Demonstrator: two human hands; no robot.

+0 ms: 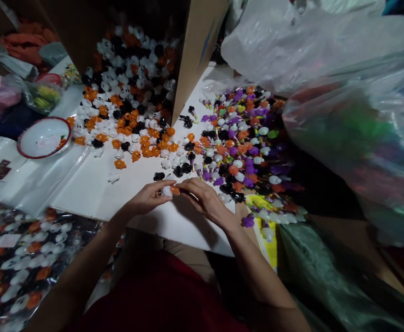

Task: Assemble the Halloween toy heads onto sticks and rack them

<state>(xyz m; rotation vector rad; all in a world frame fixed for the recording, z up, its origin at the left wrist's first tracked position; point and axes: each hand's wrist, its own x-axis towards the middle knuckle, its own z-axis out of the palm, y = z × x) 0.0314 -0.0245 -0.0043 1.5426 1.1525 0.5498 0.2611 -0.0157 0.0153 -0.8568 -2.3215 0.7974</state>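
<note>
While curled nearly shut, left hand (148, 198) and right hand (205, 200) both pinching a small white-and-orange plastic piece (169, 190), held between the fingertips just above a white table (94, 193), forearms angled inward from 6 o'clock. Left loose: a large heap of white, orange and black pieces (125, 92) at 11 o'clock, a mixed purple-and-orange heap (236, 143) at 1 o'clock. At 7 o'clock, similar pieces inside a clear plastic bag (22, 263); at 10 o'clock, a red-rimmed white bowl (44, 137).
</note>
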